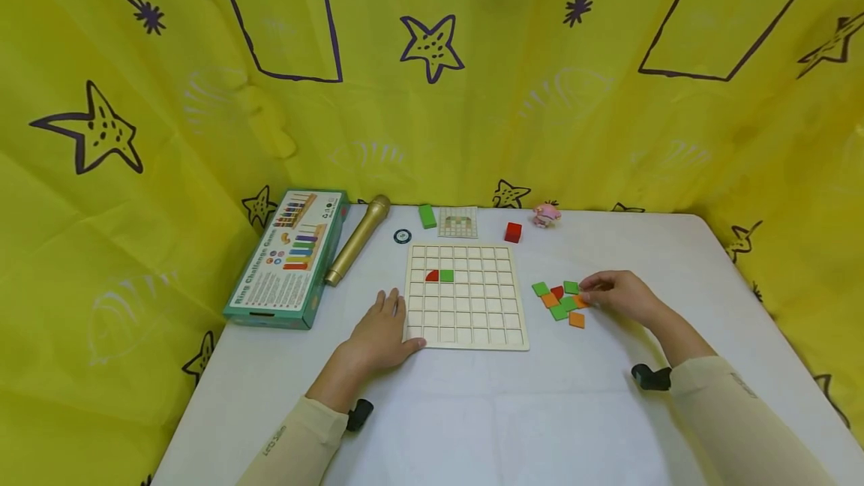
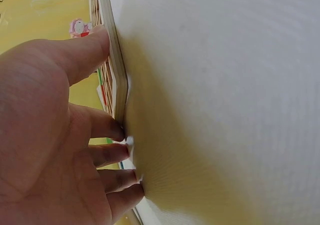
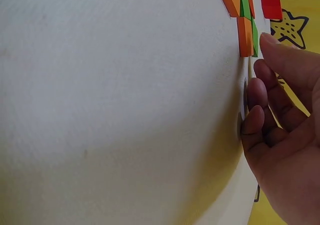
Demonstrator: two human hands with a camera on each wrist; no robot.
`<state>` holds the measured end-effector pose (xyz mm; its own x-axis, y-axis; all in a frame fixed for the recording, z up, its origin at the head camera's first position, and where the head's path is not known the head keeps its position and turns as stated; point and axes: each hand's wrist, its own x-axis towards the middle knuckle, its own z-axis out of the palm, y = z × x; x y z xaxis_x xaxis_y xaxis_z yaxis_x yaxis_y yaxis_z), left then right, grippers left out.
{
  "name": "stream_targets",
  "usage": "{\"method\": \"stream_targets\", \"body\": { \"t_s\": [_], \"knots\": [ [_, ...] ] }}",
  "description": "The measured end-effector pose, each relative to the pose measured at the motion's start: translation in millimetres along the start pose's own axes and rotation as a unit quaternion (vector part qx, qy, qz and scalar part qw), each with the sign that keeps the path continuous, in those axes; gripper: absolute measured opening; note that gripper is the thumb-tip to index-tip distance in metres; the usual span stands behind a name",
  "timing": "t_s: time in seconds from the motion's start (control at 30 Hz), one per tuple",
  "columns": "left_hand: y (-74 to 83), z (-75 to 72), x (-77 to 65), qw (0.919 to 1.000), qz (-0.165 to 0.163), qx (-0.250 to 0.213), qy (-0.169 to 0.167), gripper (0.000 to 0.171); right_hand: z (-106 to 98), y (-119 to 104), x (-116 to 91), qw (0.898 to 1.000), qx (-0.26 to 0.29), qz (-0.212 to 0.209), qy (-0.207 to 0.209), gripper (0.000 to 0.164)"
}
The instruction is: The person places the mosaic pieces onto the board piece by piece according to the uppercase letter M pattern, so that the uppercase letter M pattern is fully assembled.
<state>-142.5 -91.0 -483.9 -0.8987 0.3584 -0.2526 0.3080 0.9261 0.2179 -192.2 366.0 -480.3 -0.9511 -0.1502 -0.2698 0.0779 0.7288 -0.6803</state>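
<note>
A cream grid board [image 1: 466, 313] lies on the white table, with a red quarter-circle tile [image 1: 433, 276] and a green square tile [image 1: 447, 276] side by side in its cells. My left hand [image 1: 381, 332] rests at the board's front left corner, thumb against the edge and fingers extended along the left side. To the board's right lies a loose cluster of green, orange and red tiles [image 1: 559, 312]. My right hand [image 1: 624, 295] is at the cluster's right side, fingertips by an orange tile [image 1: 582, 301]. In the right wrist view its fingers are loosely bent, with no tile visible between them.
Behind the board are a pattern card [image 1: 458, 222], a green block [image 1: 427, 216], a red cube [image 1: 513, 232], a round chip [image 1: 402, 236] and a pink figurine [image 1: 545, 214]. A gold microphone [image 1: 358, 242] and a game box [image 1: 286, 261] lie left. Yellow curtain [image 1: 432, 133] encloses the table.
</note>
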Motion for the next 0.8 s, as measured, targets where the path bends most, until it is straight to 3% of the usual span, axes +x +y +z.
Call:
{"method": "stream_targets", "body": {
  "t_s": [0.53, 0.8],
  "knots": [
    [2.0, -3.0, -2.1, 1.0, -0.001, -0.005, 0.0, 0.091, -0.3, 6.6, -0.2, 0.999, -0.011, -0.019, -0.026, 0.038],
    [1.3, -2.6, -2.2, 1.0, 0.0, -0.005, -0.002, 0.091, 2.0, 3.7, 1.4, 0.999, -0.031, -0.03, -0.031, 0.031]
  ]
}}
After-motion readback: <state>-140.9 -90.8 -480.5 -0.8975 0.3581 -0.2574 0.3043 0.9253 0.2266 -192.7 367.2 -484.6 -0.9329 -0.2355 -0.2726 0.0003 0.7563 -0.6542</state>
